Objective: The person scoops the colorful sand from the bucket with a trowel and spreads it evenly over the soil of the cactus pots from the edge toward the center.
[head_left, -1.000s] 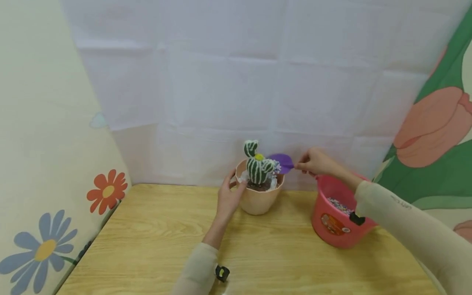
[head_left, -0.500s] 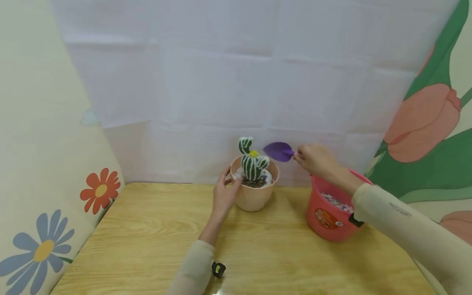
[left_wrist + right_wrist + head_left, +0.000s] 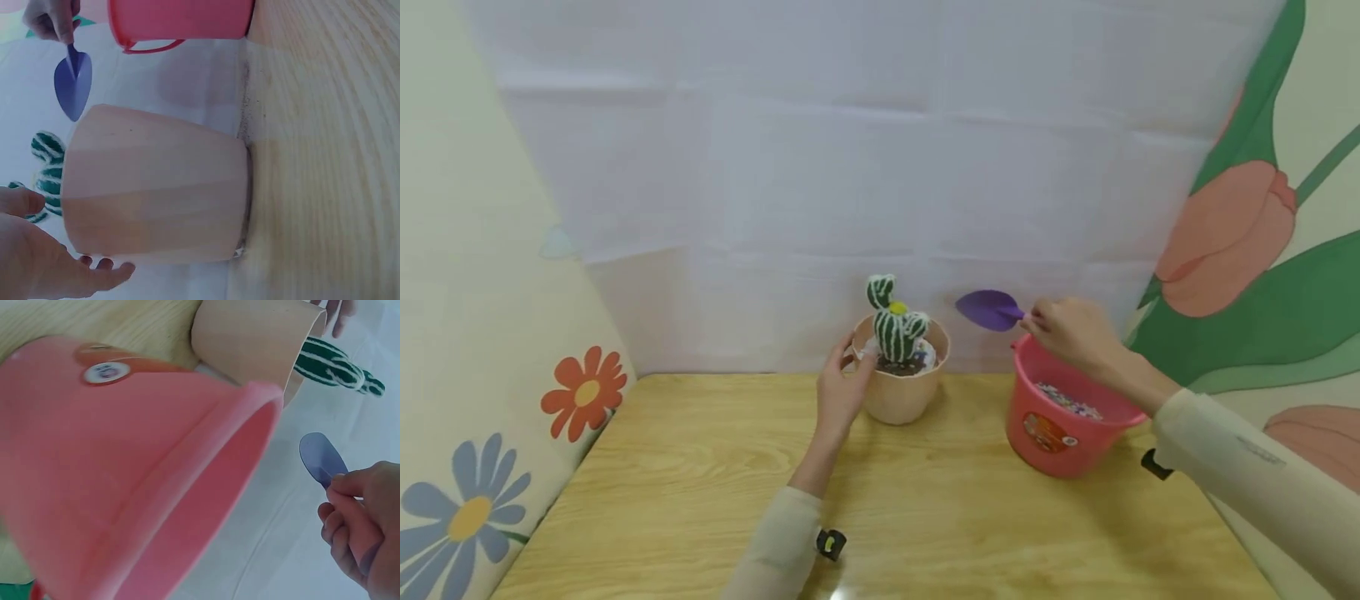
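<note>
In the head view, a knitted cactus (image 3: 892, 335) stands upright in the peach pot (image 3: 901, 402) near the table's (image 3: 700, 475) far edge, with dark soil (image 3: 898, 368) and pale bits at its foot. The fill sits below the rim, so filling looks only part done. The pink bucket (image 3: 1045, 446), toward the far right corner, holds more bits (image 3: 1067, 401); the purple trowel's (image 3: 988, 310) blade looks bare. A white sheet (image 3: 820, 175) hangs behind, between flower-printed walls (image 3: 583, 393).

In the left wrist view, the left hand (image 3: 47, 253) rests at the pot's side, fingers relaxed, thumb above the rim; whether the thumb touches is hard to tell. Dark specks (image 3: 245, 112) lie along the table edge.

In the right wrist view, the right hand (image 3: 382, 490) is clamped round the trowel handle, blade outside the bucket.
</note>
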The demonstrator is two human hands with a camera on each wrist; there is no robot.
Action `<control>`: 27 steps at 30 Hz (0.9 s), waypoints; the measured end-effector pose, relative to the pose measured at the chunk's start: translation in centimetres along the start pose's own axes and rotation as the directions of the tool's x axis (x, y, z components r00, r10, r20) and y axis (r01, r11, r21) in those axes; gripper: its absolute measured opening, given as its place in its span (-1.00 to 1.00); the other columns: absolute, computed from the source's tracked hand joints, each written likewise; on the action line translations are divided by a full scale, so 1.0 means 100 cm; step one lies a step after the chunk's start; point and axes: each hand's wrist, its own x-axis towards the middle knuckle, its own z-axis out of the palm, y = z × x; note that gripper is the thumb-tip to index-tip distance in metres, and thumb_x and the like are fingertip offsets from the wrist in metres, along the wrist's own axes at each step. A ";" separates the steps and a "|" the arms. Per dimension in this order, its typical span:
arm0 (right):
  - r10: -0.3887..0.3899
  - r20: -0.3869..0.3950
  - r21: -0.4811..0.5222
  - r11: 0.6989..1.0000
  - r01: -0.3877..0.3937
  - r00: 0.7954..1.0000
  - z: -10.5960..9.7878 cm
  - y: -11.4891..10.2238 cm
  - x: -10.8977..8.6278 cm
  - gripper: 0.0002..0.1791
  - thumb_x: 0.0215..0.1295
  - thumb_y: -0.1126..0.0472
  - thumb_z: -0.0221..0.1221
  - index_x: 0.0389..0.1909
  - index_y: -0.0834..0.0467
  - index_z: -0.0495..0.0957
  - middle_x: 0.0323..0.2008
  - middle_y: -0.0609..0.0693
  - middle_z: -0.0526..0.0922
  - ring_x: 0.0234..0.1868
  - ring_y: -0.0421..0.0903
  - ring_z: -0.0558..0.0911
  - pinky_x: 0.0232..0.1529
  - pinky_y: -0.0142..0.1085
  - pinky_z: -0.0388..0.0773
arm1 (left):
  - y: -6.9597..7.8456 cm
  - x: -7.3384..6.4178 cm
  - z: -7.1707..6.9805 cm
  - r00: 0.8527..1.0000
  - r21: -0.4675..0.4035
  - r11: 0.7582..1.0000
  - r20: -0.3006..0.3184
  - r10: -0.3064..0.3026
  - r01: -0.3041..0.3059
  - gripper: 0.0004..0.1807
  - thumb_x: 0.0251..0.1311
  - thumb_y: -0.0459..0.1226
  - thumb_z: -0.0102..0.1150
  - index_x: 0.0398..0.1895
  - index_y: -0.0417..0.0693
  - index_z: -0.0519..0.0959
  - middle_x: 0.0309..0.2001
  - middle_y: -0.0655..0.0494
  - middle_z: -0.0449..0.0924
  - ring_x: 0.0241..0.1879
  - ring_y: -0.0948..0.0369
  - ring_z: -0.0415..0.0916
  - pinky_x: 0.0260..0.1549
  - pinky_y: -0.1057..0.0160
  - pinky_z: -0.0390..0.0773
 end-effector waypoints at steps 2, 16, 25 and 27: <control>0.012 0.004 -0.015 1.000 -0.012 1.000 -0.007 0.004 -0.009 -0.87 0.37 0.22 0.27 -0.36 0.20 0.65 -0.51 0.03 0.68 -0.55 -0.04 0.63 -0.55 -0.11 0.61 | 0.007 -0.002 0.000 0.999 0.001 0.999 -0.012 0.040 -0.040 -0.40 0.32 -0.14 0.25 0.41 -0.11 0.46 0.35 -0.15 0.44 0.24 -0.15 0.40 0.11 -0.17 0.50; 0.180 0.029 -0.064 0.982 -0.178 0.983 -0.045 0.035 -0.072 -0.80 0.40 0.10 0.24 -0.35 0.14 0.65 -0.62 -0.12 0.55 -0.66 -0.17 0.44 -0.69 -0.21 0.38 | 0.046 -0.025 0.020 0.966 -0.094 0.964 -0.092 0.241 -0.249 -0.71 0.40 -0.26 0.23 0.11 -0.16 0.65 0.13 0.01 0.56 0.22 0.11 0.41 0.28 -0.04 0.35; 0.226 0.121 -0.068 0.973 -0.219 0.967 -0.048 0.061 -0.103 -0.80 0.41 0.11 0.24 -0.31 0.17 0.62 -0.66 -0.14 0.46 -0.68 -0.18 0.39 -0.71 -0.26 0.27 | 0.069 -0.054 0.058 0.945 -0.140 0.940 0.060 0.320 -0.310 -0.75 0.38 -0.30 0.22 0.08 -0.07 0.67 0.10 0.06 0.55 0.09 0.15 0.48 0.10 0.06 0.50; 0.235 0.140 -0.070 0.971 -0.227 0.962 -0.048 0.066 -0.108 -0.78 0.43 0.11 0.22 -0.36 0.16 0.59 -0.69 -0.14 0.39 -0.69 -0.17 0.34 -0.70 -0.27 0.20 | 0.071 -0.059 0.069 0.937 -0.131 0.938 0.097 0.335 -0.322 -0.74 0.39 -0.32 0.21 0.09 -0.08 0.66 0.09 0.06 0.54 0.08 0.13 0.48 0.10 0.03 0.52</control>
